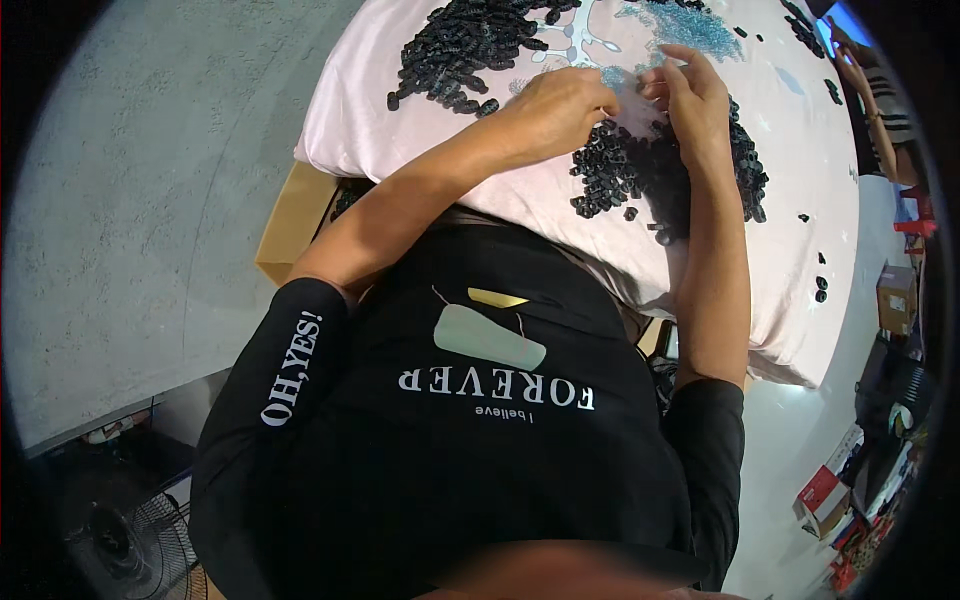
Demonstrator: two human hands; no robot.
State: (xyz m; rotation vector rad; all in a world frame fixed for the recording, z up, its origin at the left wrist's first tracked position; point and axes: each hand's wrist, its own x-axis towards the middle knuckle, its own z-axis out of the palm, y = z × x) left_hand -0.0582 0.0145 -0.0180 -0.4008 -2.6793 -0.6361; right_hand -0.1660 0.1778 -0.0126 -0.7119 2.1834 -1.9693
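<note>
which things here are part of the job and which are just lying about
Seem part of the job:
Near pile of black pieces
Far-left pile of black pieces
Small bluish bits
Pink cloth under them

Seem just lying about:
Fan, lower left
Brown cardboard box on the right
Red-and-brown box, lower right

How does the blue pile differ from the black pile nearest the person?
The blue pile has finer pieces than the black pile. The blue pile is paler than the black pile. The blue pile lies farther away than the black pile. Both lie on the pink cloth.
</note>
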